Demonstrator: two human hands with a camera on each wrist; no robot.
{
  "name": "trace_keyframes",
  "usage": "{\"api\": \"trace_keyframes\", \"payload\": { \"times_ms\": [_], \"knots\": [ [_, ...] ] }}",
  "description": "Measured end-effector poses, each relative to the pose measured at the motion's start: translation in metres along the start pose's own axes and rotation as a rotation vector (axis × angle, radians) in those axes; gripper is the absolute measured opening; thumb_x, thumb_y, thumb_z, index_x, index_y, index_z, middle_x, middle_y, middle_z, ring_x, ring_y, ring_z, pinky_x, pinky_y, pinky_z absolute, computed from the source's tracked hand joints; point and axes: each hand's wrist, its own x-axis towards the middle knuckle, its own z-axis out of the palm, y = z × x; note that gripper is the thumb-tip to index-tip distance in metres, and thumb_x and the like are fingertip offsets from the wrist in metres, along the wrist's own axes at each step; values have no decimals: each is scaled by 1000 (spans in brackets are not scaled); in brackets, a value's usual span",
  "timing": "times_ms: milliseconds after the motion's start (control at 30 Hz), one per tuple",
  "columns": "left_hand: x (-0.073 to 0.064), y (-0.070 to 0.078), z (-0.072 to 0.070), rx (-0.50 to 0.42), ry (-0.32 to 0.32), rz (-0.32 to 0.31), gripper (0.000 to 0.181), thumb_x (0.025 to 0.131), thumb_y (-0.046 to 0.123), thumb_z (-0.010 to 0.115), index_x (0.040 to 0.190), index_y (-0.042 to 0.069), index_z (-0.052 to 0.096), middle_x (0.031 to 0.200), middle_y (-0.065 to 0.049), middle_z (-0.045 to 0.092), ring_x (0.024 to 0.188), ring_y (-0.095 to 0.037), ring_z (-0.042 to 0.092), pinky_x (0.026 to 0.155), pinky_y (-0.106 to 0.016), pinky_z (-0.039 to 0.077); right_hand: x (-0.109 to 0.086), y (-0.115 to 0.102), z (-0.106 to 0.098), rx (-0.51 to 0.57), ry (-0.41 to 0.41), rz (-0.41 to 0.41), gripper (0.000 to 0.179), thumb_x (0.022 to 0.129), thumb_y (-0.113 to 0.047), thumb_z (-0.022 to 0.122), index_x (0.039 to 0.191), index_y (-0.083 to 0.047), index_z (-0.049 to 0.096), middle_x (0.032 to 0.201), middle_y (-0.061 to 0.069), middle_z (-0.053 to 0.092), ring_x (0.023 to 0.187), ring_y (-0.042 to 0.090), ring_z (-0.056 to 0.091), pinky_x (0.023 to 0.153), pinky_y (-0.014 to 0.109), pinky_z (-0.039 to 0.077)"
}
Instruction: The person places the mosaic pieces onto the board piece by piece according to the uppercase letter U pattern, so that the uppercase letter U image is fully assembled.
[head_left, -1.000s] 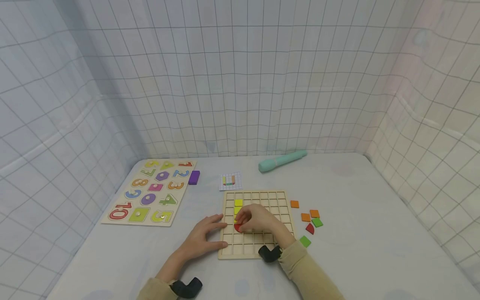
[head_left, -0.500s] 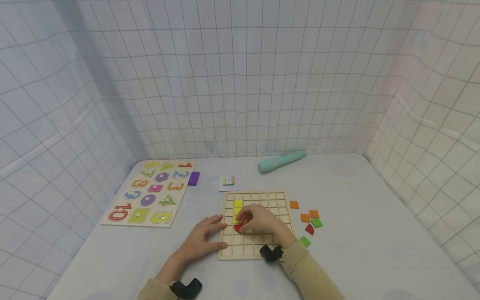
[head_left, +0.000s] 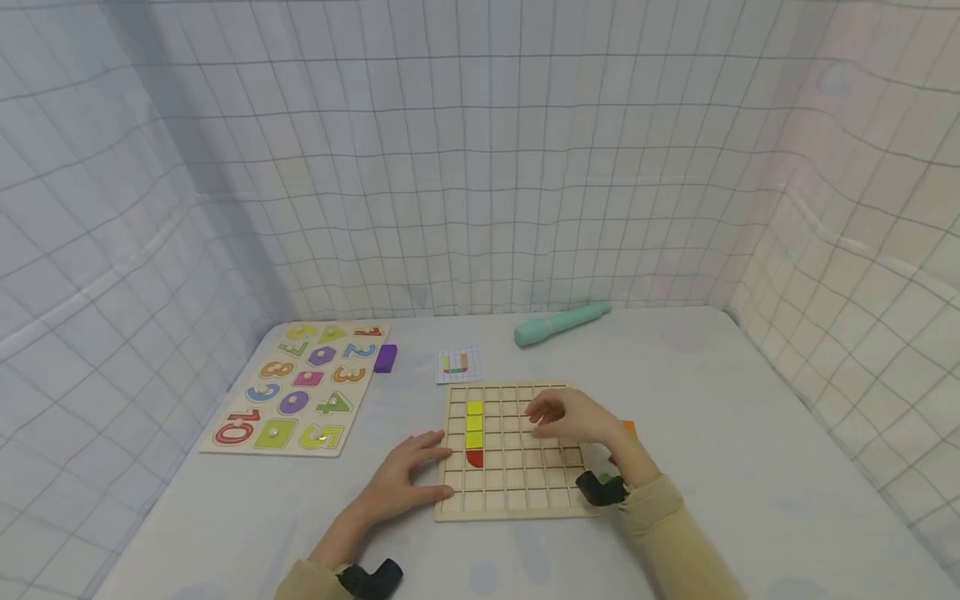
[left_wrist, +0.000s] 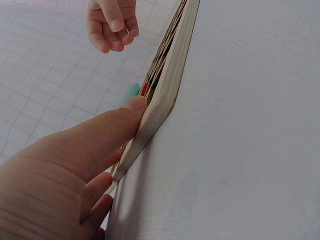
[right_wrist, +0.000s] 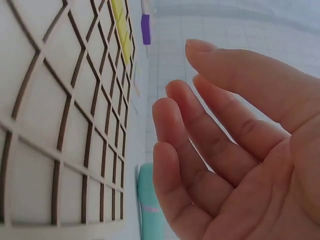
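A wooden grid board [head_left: 525,502] lies on the table. In its left part, three yellow square tiles [head_left: 474,423] form a column with a red quarter-circle tile [head_left: 474,458] just below. My left hand [head_left: 405,475] rests against the board's left edge, fingers extended, with the thumb [left_wrist: 132,105] on the rim. Over the right half of the board hovers my right hand [head_left: 573,415], its fingers loosely bent and nothing between them [right_wrist: 225,145]. Behind its wrist, an orange tile [head_left: 629,427] and a bit of a green tile [head_left: 604,478] peek out; the other loose tiles there are hidden.
A small pattern card [head_left: 457,364] lies behind the grid board. To the left is a number puzzle board [head_left: 356,400], with a purple block [head_left: 386,358] at its edge. A teal flashlight-shaped object [head_left: 562,323] lies at the back. Grid-patterned cloth walls surround the table.
My right hand has let go of the red quarter-circle tile and moved right across the board, now covering most loose tiles. The left hand has stayed at the board's edge.
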Motion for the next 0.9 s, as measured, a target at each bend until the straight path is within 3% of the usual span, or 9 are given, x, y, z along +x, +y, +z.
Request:
{"api": "trace_keyframes", "payload": {
  "times_ms": [233, 400, 633, 900],
  "knots": [
    [0, 2, -1, -2, -2, -12, 55, 75, 44, 76, 120, 16, 64, 142, -6, 44, 135, -30, 32, 115, -45, 15, -29, 19, -27, -19, 79, 32, 34, 84, -20, 71, 112, -2, 62, 102, 4, 65, 89, 17, 60, 76, 32, 52],
    [0, 1, -1, 5, -6, -4, 55, 75, 44, 76, 120, 16, 64, 142, -7, 44, 135, -31, 32, 115, -46, 15, -46, 37, -40, -22, 85, 66, 31, 84, -17, 70, 111, -4, 63, 101, 5, 65, 87, 17, 60, 72, 30, 53],
    [0, 2, -1, 2, 3, 12, 55, 74, 44, 76, 121, 16, 64, 142, -8, 44, 134, -32, 33, 115, -45, 16, -62, 50, -54, 80, 31, 62, 33, 84, -13, 70, 113, 0, 60, 105, 16, 64, 90, 22, 62, 75, 29, 53],
    [0, 4, -1, -4, -5, -3, 55, 75, 44, 76, 121, 17, 64, 142, -8, 44, 135, -32, 32, 115, -46, 15, -70, 60, -54, 216, -123, 110, 37, 80, -6, 72, 113, 4, 60, 104, 19, 64, 80, 20, 63, 68, 32, 56]
  ]
}}
